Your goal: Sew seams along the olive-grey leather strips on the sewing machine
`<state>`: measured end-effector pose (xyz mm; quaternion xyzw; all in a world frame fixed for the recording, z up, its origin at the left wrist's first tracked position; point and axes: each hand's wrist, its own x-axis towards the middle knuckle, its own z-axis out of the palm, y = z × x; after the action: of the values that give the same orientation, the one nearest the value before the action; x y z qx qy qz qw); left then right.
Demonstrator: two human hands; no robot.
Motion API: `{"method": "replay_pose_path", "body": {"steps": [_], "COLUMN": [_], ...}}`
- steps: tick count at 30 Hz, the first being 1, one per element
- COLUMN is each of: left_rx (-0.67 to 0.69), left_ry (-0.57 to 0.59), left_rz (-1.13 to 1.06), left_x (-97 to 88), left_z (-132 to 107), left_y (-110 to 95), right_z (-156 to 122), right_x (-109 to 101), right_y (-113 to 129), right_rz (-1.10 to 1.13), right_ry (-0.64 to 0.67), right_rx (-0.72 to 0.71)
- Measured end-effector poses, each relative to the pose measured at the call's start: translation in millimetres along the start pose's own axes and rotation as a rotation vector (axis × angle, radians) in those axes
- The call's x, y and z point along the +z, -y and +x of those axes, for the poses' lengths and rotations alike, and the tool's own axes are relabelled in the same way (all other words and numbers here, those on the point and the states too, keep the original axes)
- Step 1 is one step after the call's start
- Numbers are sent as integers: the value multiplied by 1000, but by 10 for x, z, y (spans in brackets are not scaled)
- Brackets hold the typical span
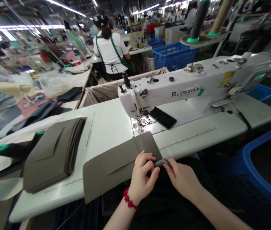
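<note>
A flat olive-grey panel (123,159) with a slit lies on the front of the sewing table, its lower edge overhanging. My left hand (142,177), with a red beaded bracelet, has curled fingers pressing on the panel near its right corner; the thumb sticks out below. My right hand (182,177) pinches a small grey, shiny thing (160,162) at that corner, close to my left fingertips. Its exact kind is hard to make out. Just behind the panel is the needle area of the white sewing machine (159,92). A black phone (163,117) rests beside it.
A stack of similar panels (51,150) sits left on the table. Black thread cones (12,149) lie beyond it. A blue basket (257,159) stands at the right, another blue basket (173,56) behind the machine. A person in a white shirt (110,52) sits ahead, facing away.
</note>
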<state>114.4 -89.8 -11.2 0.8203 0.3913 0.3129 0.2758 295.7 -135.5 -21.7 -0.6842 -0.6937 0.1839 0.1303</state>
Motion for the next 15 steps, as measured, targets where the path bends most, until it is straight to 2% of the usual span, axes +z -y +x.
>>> {"method": "replay_pose_path", "body": {"steps": [5, 10, 15], "left_rx": [-74, 7, 26], "left_ry": [-85, -57, -57], "left_rz": [33, 129, 160], "left_x": [82, 135, 130], "left_z": [8, 40, 57], "left_y": [74, 103, 95], "right_z": [-25, -21, -13], "right_x": [39, 52, 51], "right_y": [5, -8, -13], "right_rz": [-31, -38, -4], "right_ry": [32, 24, 25], "right_rx": [24, 17, 13]}}
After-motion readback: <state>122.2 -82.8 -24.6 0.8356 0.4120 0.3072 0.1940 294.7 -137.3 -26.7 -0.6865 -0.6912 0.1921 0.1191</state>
